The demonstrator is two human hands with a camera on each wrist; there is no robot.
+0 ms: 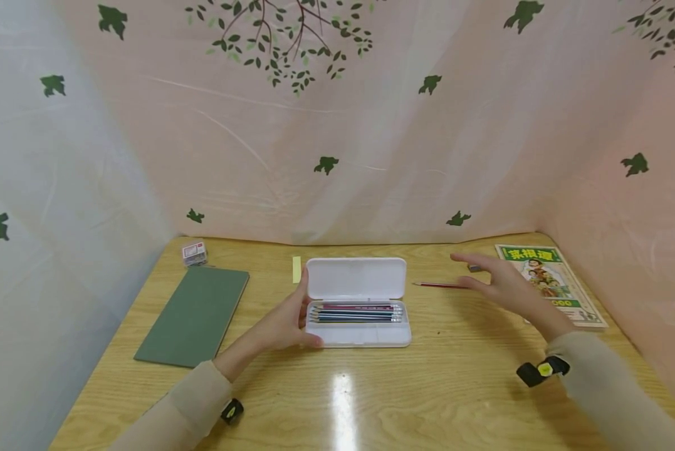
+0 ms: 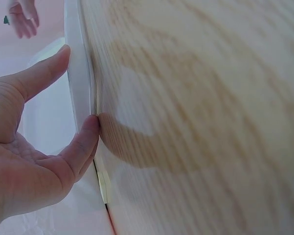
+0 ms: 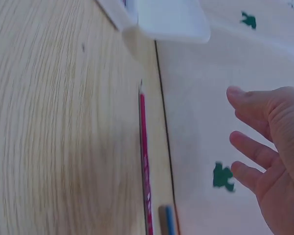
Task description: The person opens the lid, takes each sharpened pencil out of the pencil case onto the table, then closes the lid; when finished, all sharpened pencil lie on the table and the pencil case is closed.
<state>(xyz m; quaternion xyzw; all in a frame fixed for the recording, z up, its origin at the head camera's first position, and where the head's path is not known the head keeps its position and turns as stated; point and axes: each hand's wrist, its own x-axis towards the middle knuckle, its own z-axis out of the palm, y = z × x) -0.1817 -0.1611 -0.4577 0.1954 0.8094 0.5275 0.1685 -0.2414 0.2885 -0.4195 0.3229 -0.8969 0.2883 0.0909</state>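
A white pencil case (image 1: 356, 279) lies with its lid open on the wooden table. Several pencils (image 1: 356, 314) rest side by side in its tray. My left hand (image 1: 275, 324) grips the case at its left end, thumb at the front corner and fingers at the back; the left wrist view shows the fingertips (image 2: 90, 128) against the case's side. To the right of the case, a red pencil (image 3: 145, 147) lies on the table, its point towards the case. Over its far end hovers my right hand (image 1: 509, 288), fingers spread and holding nothing.
A small blue-edged block (image 3: 167, 220) lies beside the red pencil. At the right is an illustrated booklet (image 1: 563, 282). On the left are a green notebook (image 1: 193, 316) and a small box (image 1: 193, 253). A yellow paper strip (image 1: 296, 269) lies behind my left hand.
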